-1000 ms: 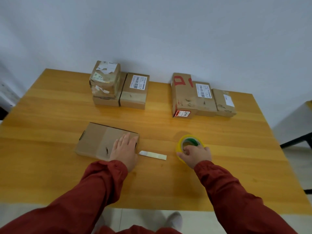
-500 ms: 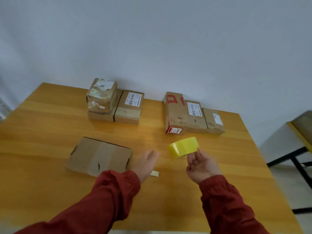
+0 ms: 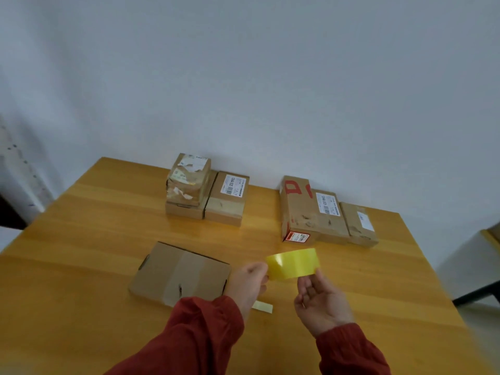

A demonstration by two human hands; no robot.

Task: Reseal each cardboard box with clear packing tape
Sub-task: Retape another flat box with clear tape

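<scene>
A yellow-tinted tape roll [image 3: 293,263] is held in the air just right of the frame's centre, above the wooden table [image 3: 81,239]. The right hand [image 3: 322,304] has it from below, palm turned up, fingers curled up against the roll's underside. The left hand [image 3: 249,282] comes in from the left with its back to the camera. Its curled fingertips meet the roll's left rim, but whether they pinch the tape there cannot be told. Both arms wear dark red sleeves.

A flat cardboard box [image 3: 180,274] lies on the table just left of the left hand, a strip of clear tape running across its top. A small pale strip [image 3: 262,307] (paper or tape, too small to tell) lies on the table below the hands.

Near the table's far edge, left of centre, a battered box [image 3: 189,180] sits on a lower box [image 3: 184,209], touching a labelled box [image 3: 227,198]. Further right, three boxes stand side by side: a red-marked box [image 3: 296,209], a second labelled box [image 3: 328,215] and a smaller box [image 3: 361,223].
</scene>
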